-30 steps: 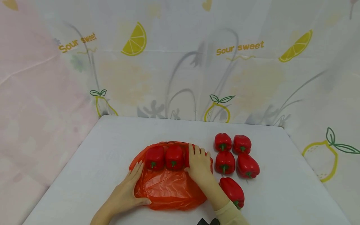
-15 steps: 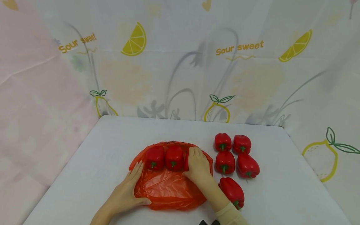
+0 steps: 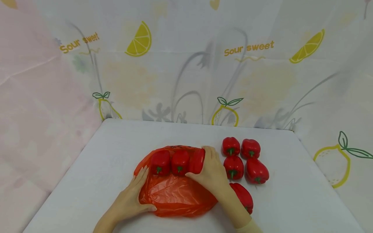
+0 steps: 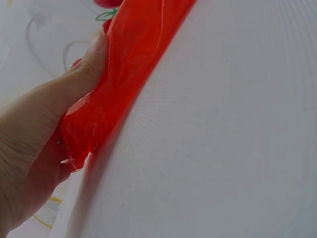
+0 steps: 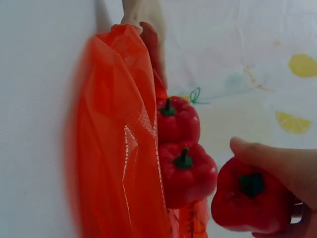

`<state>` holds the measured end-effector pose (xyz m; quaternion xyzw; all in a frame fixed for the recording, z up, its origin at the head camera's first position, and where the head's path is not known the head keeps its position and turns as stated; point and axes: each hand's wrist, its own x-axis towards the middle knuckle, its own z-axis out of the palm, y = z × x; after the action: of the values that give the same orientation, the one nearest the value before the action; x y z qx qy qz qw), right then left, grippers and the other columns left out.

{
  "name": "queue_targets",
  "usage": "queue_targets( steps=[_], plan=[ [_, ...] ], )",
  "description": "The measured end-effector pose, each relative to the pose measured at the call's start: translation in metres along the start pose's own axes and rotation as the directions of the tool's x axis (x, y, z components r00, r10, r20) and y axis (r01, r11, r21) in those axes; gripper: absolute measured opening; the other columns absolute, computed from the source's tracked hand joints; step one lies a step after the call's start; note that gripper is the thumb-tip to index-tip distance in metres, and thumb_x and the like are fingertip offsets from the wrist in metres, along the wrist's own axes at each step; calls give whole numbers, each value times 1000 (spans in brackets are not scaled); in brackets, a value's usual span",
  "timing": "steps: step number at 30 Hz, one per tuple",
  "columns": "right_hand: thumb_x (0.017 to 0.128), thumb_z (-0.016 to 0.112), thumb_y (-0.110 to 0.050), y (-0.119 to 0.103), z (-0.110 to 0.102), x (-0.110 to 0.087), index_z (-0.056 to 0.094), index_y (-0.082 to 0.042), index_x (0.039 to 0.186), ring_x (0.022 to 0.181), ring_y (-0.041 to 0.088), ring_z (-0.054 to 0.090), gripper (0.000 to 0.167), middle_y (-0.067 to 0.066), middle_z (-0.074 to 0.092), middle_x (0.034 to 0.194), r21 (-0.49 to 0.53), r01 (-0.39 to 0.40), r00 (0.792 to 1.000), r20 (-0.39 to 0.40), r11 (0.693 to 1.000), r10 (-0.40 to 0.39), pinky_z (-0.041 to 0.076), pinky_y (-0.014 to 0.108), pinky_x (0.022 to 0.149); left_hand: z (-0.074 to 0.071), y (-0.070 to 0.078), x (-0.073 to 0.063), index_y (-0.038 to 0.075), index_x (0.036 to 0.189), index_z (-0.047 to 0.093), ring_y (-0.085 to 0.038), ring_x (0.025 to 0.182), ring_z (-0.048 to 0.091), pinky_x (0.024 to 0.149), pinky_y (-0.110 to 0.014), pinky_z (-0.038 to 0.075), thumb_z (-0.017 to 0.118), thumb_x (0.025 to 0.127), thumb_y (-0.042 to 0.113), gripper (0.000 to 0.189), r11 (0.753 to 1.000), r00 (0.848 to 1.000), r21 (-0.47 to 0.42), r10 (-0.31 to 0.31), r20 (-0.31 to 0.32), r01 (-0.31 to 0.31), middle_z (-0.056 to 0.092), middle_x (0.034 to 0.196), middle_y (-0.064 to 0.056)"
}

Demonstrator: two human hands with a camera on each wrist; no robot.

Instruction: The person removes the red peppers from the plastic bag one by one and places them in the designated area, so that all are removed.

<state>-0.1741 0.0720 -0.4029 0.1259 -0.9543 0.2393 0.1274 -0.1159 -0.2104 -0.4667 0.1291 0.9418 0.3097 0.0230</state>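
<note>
My right hand (image 3: 214, 171) grips a red bell pepper (image 5: 237, 208) with a green stem, thumb on one side and fingers round the other. It is held at the right part of an orange-red plastic bag (image 3: 175, 194), beside two more red bell peppers, a left one (image 3: 160, 160) and a middle one (image 3: 180, 160), that sit in a row on the bag's far half. Against the bag's left side rests my left hand (image 3: 131, 197), thumb and fingers spread wide. Its thumb (image 4: 86, 67) lies straight along the bag's near edge in the left wrist view.
To the right of the bag, several red bell peppers stand in a cluster, among them one at the far right (image 3: 257, 171). A nearer pepper (image 3: 243, 195) is partly covered by my right forearm. Everything lies on a white table (image 3: 297, 194) before a lemon-print cloth (image 3: 186, 64).
My right hand has moved slightly right and up with the bell pepper, which now shows more and is tilted. The right forearm covers more of the nearest pepper. My left hand stays put.
</note>
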Motion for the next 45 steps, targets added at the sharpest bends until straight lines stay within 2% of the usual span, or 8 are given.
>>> queue_targets(
  steps=[4, 8, 14, 25, 34, 39, 45],
  plan=[
    [62, 89, -46, -2, -10, -4, 38, -13, 139, 116, 22, 48, 98, 4, 45, 133, 166, 25, 1000, -7, 986, -24, 56, 42, 80, 0, 0, 0, 13, 155, 17, -51, 138, 20, 91, -67, 41, 70, 60, 76, 126, 1000, 1000, 3, 1, -3, -1, 16, 159, -12],
    [62, 90, -42, -5, -19, -9, 37, -20, 138, 113, 18, 51, 95, -5, 44, 132, 322, 29, 1000, 1, 946, -31, 56, 40, 79, 0, 0, 0, 12, 155, 18, -51, 137, 21, 91, -67, 41, 70, 60, 76, 126, 1000, 1000, 4, 7, -9, -7, 16, 159, -13],
    [60, 91, -37, -7, -30, -13, 36, -24, 138, 115, 15, 49, 96, -11, 44, 131, 422, 32, 999, 3, 906, -37, 57, 38, 78, 0, 0, 0, 12, 155, 18, -51, 138, 21, 92, -67, 40, 71, 60, 75, 125, 1000, 1000, 0, -4, 5, 4, 16, 159, -13],
    [60, 92, -34, 0, -42, -18, 34, -25, 139, 121, 17, 45, 99, -8, 42, 135, 438, 85, 996, -24, 895, -83, 56, 40, 79, 0, 1, 0, 12, 155, 18, -51, 137, 21, 90, -68, 40, 72, 61, 73, 125, 1000, 1000, -1, -1, 2, 1, 16, 159, -13],
    [60, 93, -34, 19, -53, -27, 34, -24, 139, 122, 18, 44, 99, -6, 41, 134, 397, 192, 981, -94, 897, -169, 56, 42, 80, 0, 0, 1, 13, 155, 17, -51, 138, 21, 91, -68, 40, 72, 61, 74, 125, 1000, 1000, 2, -5, 2, 5, 16, 159, -13],
    [59, 93, -35, 29, -63, -34, 36, -22, 139, 122, 18, 44, 99, -6, 41, 136, 374, 225, 973, -134, 900, -187, 55, 44, 81, 0, 0, 1, 13, 155, 18, -51, 137, 22, 90, -68, 40, 70, 61, 75, 125, 1000, 1000, 7, 0, -3, 0, 17, 159, -13],
    [57, 95, -26, 41, -72, -41, 38, -19, 139, 121, 16, 45, 100, -5, 42, 136, 369, 243, 967, -161, 897, -196, 56, 45, 79, 1, 1, 1, 12, 155, 19, -51, 137, 23, 90, -67, 41, 69, 60, 77, 125, 1000, 1000, 11, 9, -7, -9, 18, 159, -14]
  ],
)
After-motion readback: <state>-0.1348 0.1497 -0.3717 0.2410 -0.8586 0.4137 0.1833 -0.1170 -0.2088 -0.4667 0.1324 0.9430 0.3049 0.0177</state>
